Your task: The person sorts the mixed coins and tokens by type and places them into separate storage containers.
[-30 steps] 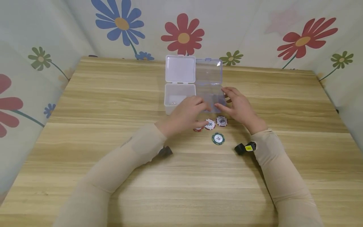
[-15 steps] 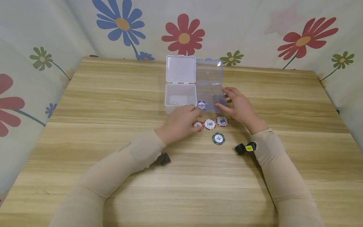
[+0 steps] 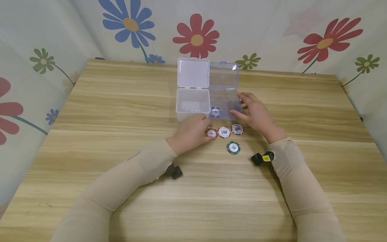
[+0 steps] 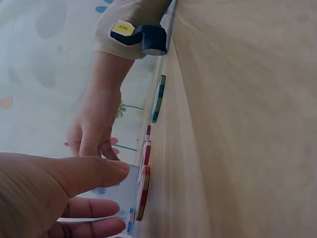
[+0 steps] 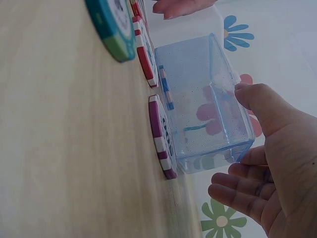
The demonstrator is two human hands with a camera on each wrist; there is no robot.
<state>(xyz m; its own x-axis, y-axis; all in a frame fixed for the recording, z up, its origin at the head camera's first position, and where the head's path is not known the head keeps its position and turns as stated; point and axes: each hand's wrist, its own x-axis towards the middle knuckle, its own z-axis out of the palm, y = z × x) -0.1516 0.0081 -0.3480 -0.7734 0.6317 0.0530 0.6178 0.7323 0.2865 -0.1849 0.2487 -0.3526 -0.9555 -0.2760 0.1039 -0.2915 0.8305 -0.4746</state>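
My left hand (image 3: 191,133) is low over the table beside a red poker chip marked 5 (image 3: 211,133), fingers relaxed and thumb tip right at the chip's edge; the left wrist view shows thumb and fingers apart. My right hand (image 3: 255,114) holds the clear bluish box (image 5: 198,99) at its right side, thumb on the rim and index finger round the corner. Inside that box lies a blue-and-white chip (image 3: 215,112). In front of it lie a white-faced 100 chip (image 3: 224,132), a 500 chip (image 3: 237,129) and a green 20 chip (image 3: 233,148).
Left of the clear box stands a white box (image 3: 193,97) with its lid (image 3: 193,72) raised and small clear pieces (image 3: 188,110) at the bottom. The clear box's lid (image 3: 223,76) also stands up. Both boxes are on the wooden table (image 3: 127,94), before a flowered cloth wall (image 3: 257,30).
My left hand has drawn back from the clear box, left to the red 5 chip. The blue-and-white chip now shows inside the clear box. My right hand has stayed put.
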